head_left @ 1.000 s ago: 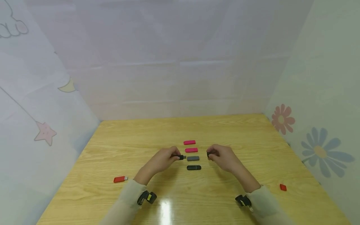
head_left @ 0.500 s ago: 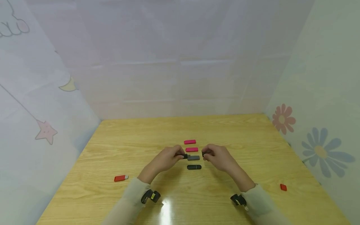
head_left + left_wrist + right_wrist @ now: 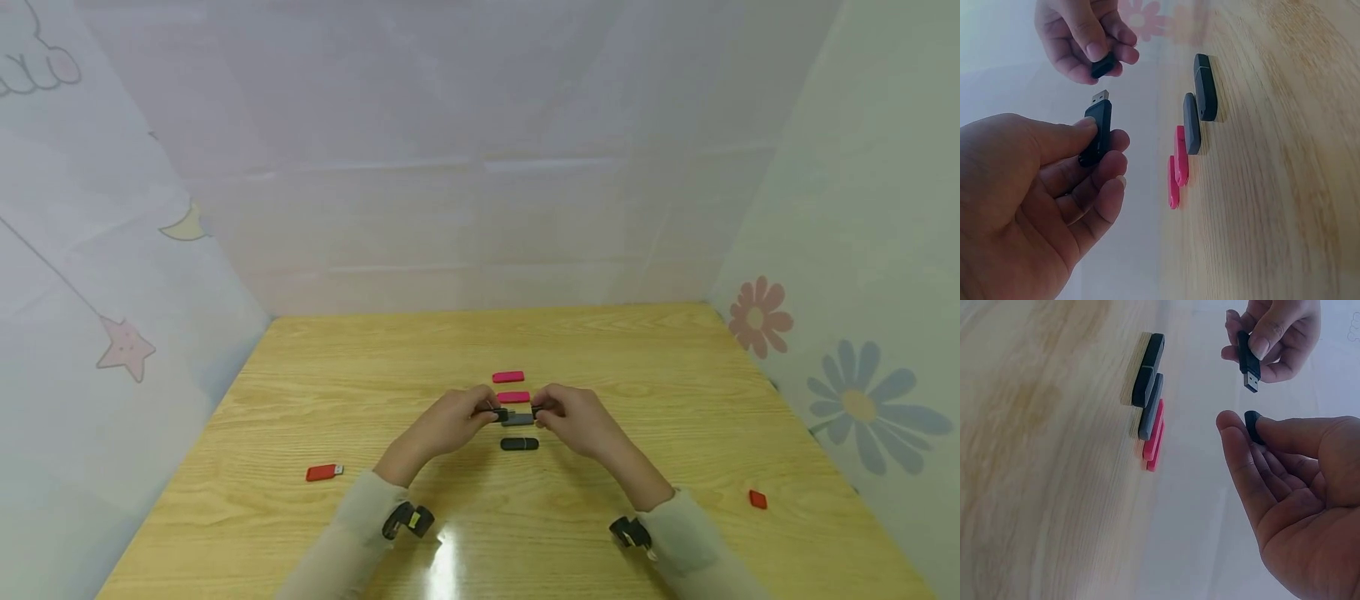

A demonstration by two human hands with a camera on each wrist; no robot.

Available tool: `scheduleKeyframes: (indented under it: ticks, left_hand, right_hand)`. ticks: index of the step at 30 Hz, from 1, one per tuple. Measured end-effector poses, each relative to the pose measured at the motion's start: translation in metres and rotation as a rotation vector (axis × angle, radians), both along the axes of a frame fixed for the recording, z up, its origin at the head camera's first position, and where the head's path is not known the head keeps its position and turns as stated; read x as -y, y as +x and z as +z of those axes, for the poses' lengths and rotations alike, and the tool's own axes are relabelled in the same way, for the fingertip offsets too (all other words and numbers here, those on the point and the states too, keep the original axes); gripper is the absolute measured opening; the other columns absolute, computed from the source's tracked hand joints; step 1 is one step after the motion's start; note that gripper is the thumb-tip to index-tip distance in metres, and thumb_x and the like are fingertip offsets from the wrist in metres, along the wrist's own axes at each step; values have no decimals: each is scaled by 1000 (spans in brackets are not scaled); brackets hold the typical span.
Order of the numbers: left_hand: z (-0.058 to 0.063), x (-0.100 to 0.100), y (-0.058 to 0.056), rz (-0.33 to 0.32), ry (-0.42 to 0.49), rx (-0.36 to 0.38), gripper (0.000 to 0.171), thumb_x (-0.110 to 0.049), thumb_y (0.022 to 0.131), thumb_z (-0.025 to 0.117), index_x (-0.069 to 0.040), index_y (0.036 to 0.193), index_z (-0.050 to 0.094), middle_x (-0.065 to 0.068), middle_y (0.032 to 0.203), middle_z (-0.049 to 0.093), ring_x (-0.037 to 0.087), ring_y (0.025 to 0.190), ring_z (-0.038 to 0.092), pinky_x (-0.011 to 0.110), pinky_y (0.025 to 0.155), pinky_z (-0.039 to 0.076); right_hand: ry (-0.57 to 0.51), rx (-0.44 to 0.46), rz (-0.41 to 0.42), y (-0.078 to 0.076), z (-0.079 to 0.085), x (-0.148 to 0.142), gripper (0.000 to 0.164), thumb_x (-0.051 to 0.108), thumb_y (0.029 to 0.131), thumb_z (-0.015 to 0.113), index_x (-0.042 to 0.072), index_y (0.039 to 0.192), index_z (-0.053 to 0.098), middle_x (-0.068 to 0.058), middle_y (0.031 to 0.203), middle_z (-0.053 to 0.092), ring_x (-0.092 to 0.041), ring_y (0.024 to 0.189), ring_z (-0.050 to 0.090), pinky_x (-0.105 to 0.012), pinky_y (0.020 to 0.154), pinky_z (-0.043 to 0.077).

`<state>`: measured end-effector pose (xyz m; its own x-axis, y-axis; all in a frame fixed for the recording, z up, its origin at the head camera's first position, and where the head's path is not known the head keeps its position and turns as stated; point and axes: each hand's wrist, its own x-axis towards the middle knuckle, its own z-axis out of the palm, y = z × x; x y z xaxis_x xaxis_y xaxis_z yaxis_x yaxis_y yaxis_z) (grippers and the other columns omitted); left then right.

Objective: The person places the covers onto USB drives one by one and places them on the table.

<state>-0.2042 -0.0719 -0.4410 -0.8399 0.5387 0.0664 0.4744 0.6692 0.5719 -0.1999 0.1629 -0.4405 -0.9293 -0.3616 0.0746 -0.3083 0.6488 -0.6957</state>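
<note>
My left hand (image 3: 453, 421) pinches a black USB stick (image 3: 1100, 131) between thumb and fingers, its metal plug bare and pointing at the other hand. Opposite it, my right hand (image 3: 577, 419) pinches a small black cap (image 3: 1252, 427) with thumb and fingertips. A short gap separates plug and cap in both wrist views. Under the hands lies a row of capped USB sticks: two pink ones (image 3: 508, 377), a grey one (image 3: 517, 420) partly overlapped by the held stick in the head view, and a black one (image 3: 519, 444) closest to me.
On the wooden table (image 3: 585, 542), a red USB stick (image 3: 321, 472) with its plug exposed lies at the left. A small red cap (image 3: 757, 499) lies far to the right. Printed cloth walls (image 3: 480, 217) stand around the back and sides.
Both hands have come closer together over the row, the left moving right with the black USB stick and the right moving left with the cap. The things on the table have stayed put.
</note>
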Motion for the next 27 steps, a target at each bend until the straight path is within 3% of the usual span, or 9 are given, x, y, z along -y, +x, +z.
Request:
scheduleKeyframes:
  ticks: [12,27]
  left_hand:
    - [0,-5,-1,-13,8,-25,12,-22,95,54,-19,107,57,-6,94,65,4,82,60,21,70,50]
    - [3,-9,0,-18,4,-3,14,-22,96,53,-18,109,57,-4,100,65,7,89,61,22,74,50]
  right_hand:
    - [-3,15,22,3,4,5,15,15,91,62,15,106,64,9,84,66,-6,81,63,-34,74,53]
    - [-1,5,34,3,3,10,13,14,91,62,17,103,63,10,82,66,-7,82,63,-35,74,52]
